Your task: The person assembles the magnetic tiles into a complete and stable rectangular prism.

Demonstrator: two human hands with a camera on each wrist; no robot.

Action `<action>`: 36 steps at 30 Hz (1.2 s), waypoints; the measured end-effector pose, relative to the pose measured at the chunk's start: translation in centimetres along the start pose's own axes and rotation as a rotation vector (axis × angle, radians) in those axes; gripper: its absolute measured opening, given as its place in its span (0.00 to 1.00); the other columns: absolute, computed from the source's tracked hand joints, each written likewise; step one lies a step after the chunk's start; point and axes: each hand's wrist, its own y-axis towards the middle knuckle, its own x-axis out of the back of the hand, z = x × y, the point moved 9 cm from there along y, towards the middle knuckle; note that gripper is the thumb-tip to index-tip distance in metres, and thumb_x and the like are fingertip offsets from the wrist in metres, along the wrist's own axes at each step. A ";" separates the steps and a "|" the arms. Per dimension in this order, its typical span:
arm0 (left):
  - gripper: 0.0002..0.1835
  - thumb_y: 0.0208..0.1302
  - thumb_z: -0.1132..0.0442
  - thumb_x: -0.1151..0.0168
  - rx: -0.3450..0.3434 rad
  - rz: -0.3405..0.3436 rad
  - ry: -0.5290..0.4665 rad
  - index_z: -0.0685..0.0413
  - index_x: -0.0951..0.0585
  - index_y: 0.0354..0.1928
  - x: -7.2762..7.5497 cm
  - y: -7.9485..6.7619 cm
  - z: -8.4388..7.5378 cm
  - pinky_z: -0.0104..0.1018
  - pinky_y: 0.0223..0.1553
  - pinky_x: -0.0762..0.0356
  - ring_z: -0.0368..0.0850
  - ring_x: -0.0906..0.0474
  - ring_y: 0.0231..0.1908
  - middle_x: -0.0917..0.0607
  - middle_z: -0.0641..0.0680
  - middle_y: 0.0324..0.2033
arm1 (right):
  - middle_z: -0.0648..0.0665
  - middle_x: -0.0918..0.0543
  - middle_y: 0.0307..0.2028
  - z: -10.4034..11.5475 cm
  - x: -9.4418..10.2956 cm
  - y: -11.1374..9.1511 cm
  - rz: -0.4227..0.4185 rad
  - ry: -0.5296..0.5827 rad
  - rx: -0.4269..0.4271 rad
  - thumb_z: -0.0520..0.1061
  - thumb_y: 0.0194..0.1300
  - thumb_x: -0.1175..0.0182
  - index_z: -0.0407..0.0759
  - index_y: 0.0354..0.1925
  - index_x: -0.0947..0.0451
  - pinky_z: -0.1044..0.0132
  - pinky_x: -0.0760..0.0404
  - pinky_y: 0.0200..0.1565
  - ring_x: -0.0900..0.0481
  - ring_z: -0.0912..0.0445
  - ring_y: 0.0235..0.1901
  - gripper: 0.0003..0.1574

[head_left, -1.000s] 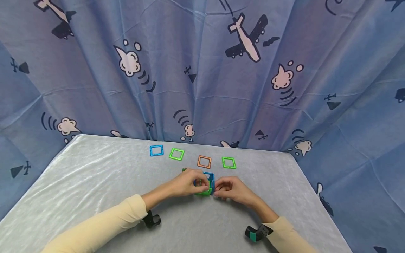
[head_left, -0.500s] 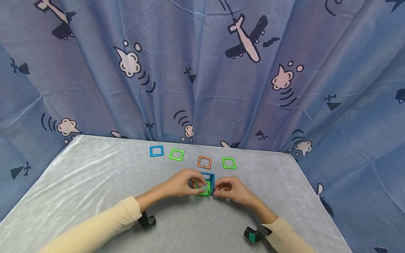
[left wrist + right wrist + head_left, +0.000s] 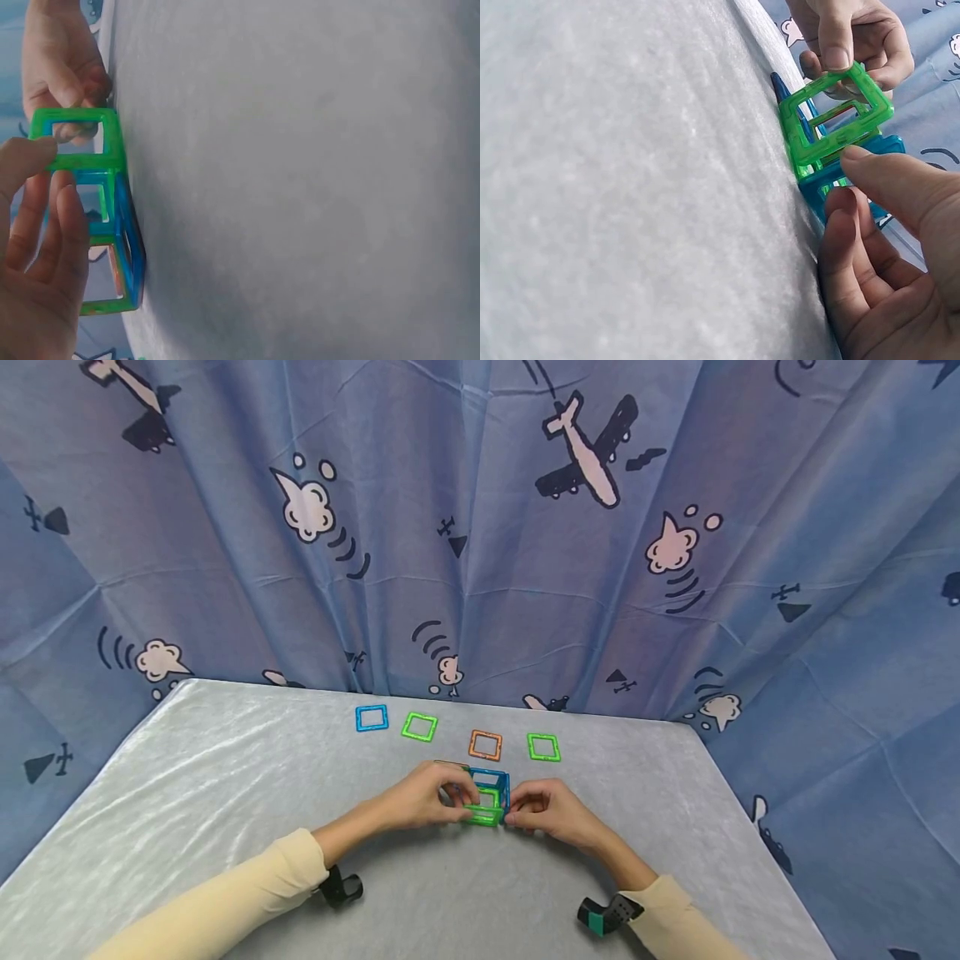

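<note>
The person has both hands on a small box of plastic frames (image 3: 124,210) sitting at the middle of the pale table (image 3: 262,777). The left hand (image 3: 427,793) pinches the green front frame (image 3: 840,139), thumb over its edge and fingertips behind it. That frame tilts, and I can look straight through its hollow square into the box.

Across from it, the right hand (image 3: 555,810) holds the blue side frame (image 3: 821,181) between thumb and curled fingers, the fingertips laid against its outer face. More blue shows along the back and the bottom, and an orange piece (image 3: 117,271) is visible at the far end of the box, partly hidden by the left hand.

Just past the box, four loose squares lie flat in an uneven row. From the person's left they go a blue square (image 3: 372,707), a green square (image 3: 419,716), an orange square (image 3: 486,757) and another green square (image 3: 543,758), all apart from one another.

Both sleeves (image 3: 217,889) are cream, with a black mount (image 3: 341,890) at each wrist. Behind the table hangs a blue curtain (image 3: 397,552) printed with planes and little clouds.
</note>
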 end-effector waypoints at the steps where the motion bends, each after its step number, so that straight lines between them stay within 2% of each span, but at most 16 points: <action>1: 0.09 0.59 0.72 0.26 0.003 -0.003 0.000 0.50 0.13 0.38 0.0 0.0 0.0 0.33 0.34 0.18 0.36 0.17 0.33 0.16 0.44 0.35 | 0.30 0.15 0.33 0.0 0.0 0.0 0.001 0.003 0.003 0.30 0.64 0.33 0.29 0.44 0.16 0.65 0.21 0.27 0.22 0.54 0.26 0.08; 8: 0.09 0.59 0.72 0.25 -0.009 -0.035 0.001 0.50 0.13 0.37 0.0 0.2 -0.1 0.32 0.34 0.17 0.35 0.17 0.33 0.16 0.43 0.35 | 0.32 0.15 0.33 -0.1 0.0 0.0 0.009 0.015 0.001 0.32 0.65 0.32 0.31 0.43 0.16 0.66 0.22 0.27 0.23 0.55 0.25 0.08; 13: 0.09 0.58 0.72 0.25 -0.005 -0.052 0.005 0.51 0.12 0.36 0.1 0.2 -0.2 0.32 0.34 0.18 0.34 0.17 0.32 0.16 0.43 0.34 | 0.31 0.15 0.33 -0.1 -0.1 0.0 0.012 0.024 -0.001 0.32 0.65 0.32 0.29 0.43 0.16 0.66 0.22 0.27 0.23 0.55 0.25 0.08; 31: 0.10 0.57 0.72 0.24 0.016 -0.063 0.011 0.48 0.12 0.35 0.0 0.4 -0.1 0.32 0.34 0.18 0.34 0.17 0.32 0.17 0.41 0.33 | 0.28 0.17 0.33 0.4 -0.1 -0.1 0.025 0.038 0.030 0.29 0.65 0.34 0.26 0.44 0.18 0.65 0.22 0.27 0.23 0.53 0.26 0.08; 36: 0.10 0.57 0.72 0.24 0.023 -0.058 0.006 0.49 0.12 0.35 -0.1 0.5 -0.1 0.32 0.34 0.18 0.34 0.18 0.32 0.17 0.41 0.33 | 0.29 0.16 0.33 0.1 -0.1 0.0 0.022 0.030 0.016 0.29 0.65 0.34 0.27 0.44 0.17 0.66 0.23 0.27 0.23 0.54 0.25 0.09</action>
